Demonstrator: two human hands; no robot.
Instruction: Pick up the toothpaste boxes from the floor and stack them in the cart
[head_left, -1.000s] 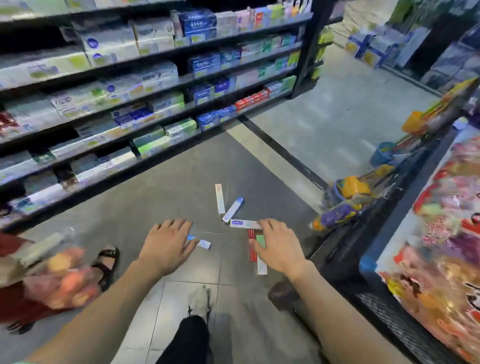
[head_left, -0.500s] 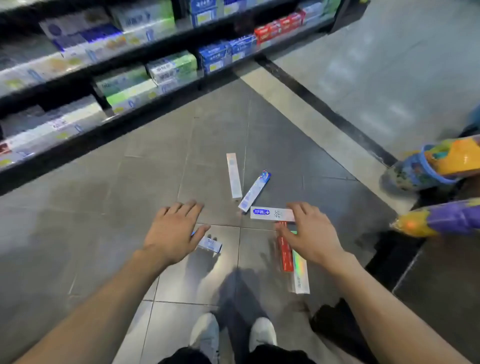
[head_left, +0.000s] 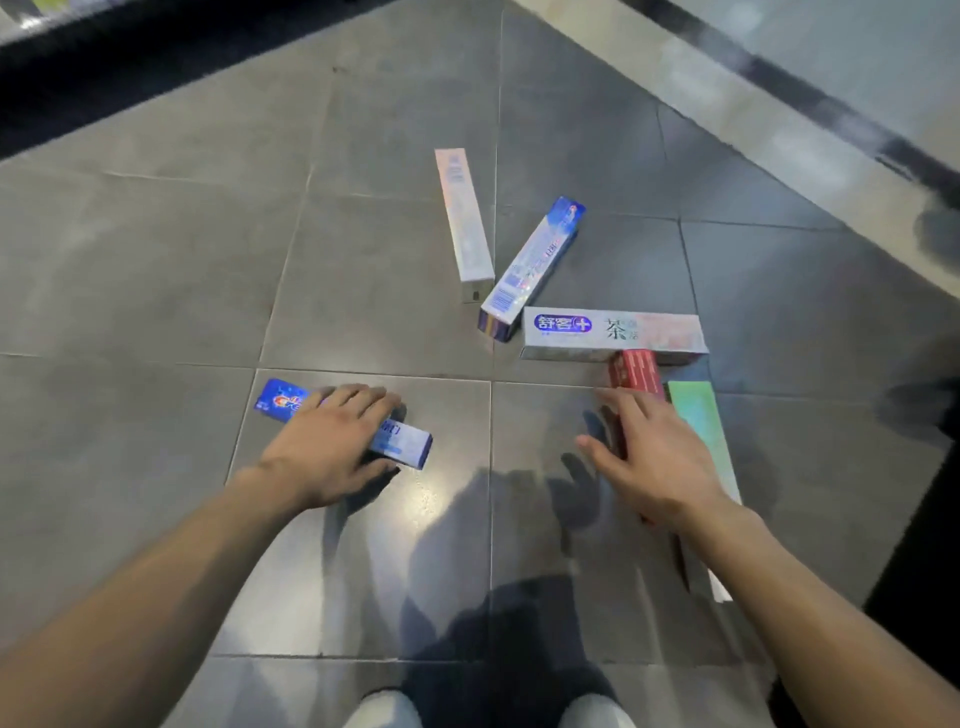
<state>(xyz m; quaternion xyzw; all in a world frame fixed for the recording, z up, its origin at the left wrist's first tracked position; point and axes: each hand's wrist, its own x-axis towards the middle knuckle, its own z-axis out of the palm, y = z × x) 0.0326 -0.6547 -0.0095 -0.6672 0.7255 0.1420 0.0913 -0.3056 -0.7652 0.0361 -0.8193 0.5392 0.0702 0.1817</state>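
Head view, looking down at grey floor tiles (head_left: 156, 270): the left hand (head_left: 332, 447) lies flat, fingers straight, on a blue toothpaste box (head_left: 400, 441) whose long axis runs ten to four o'clock. The right hand (head_left: 649, 462), open, hovers over a red box (head_left: 636, 371) running twelve to six. Four more boxes lie scattered toward twelve and three o'clock
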